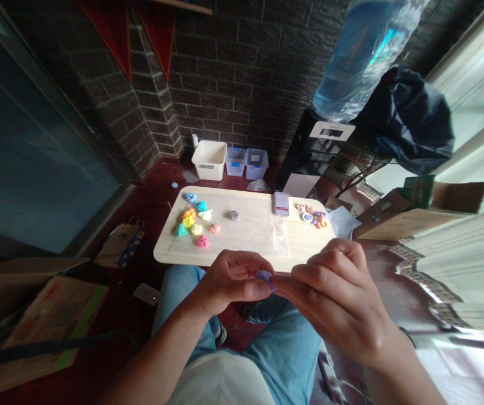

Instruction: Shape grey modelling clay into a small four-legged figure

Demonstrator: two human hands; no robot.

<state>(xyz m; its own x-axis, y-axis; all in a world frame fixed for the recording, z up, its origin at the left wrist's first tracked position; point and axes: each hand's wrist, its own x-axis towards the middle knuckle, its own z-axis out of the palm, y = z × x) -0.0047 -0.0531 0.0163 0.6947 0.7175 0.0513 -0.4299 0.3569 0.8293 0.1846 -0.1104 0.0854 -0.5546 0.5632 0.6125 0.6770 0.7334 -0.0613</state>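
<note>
A small lump of purple modelling clay (pixel 266 278) is pinched between the thumb and fingers of my left hand (pixel 235 281), above my lap and close to the table's near edge. From the right, the fingertips of my right hand (pixel 338 295) press against the same lump, its other fingers curled in. Beyond my hands is a low pale table (pixel 304 261) partly covered with bubble wrap (pixel 252 236). Several lumps of coloured clay sit on its left side, among them pink (pixel 202 241), yellow (pixel 188 221) and blue (pixel 190 197). A grey lump (pixel 234 215) lies near the middle.
Small shaped clay pieces (pixel 320 220) lie at the table's right end, near a flat card-like box (pixel 281 203). Behind the table stand a white bin (pixel 209 160) and two clear blue bins (pixel 235 162). A water dispenser (pixel 309 152) and cardboard box (pixel 410 211) are to the right.
</note>
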